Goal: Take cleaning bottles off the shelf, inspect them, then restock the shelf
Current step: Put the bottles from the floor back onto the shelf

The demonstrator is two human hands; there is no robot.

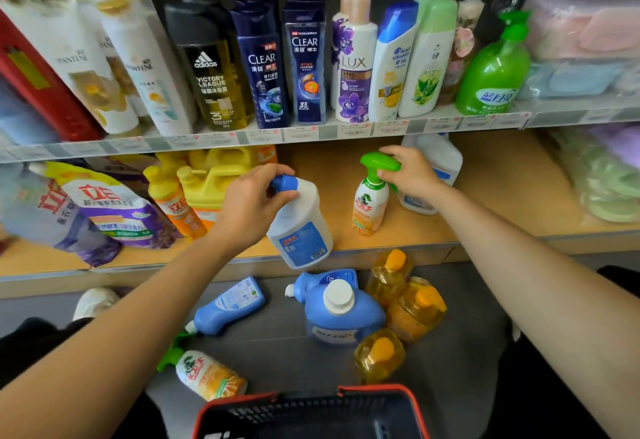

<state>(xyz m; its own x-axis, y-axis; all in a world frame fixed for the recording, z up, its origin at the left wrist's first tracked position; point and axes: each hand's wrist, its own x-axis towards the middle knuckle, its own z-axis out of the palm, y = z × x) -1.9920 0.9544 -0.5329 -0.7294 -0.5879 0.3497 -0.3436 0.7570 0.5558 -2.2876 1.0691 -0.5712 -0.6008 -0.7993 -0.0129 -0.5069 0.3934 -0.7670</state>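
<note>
Fingers of my left hand [254, 204] pinch white bottle [300, 227] by its cap, tilted at shelf [502, 192] edge; right hand [410, 173] grips upright spray bottle [370, 204] on shelf. Should seat both flat, labels outward.

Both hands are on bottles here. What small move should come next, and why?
Probably the left hand stands its tilted white bottle upright on the wooden shelf: it hangs at the front edge, bare board lies behind it, and the green-trigger spray bottle under the right hand already stands there.
</note>
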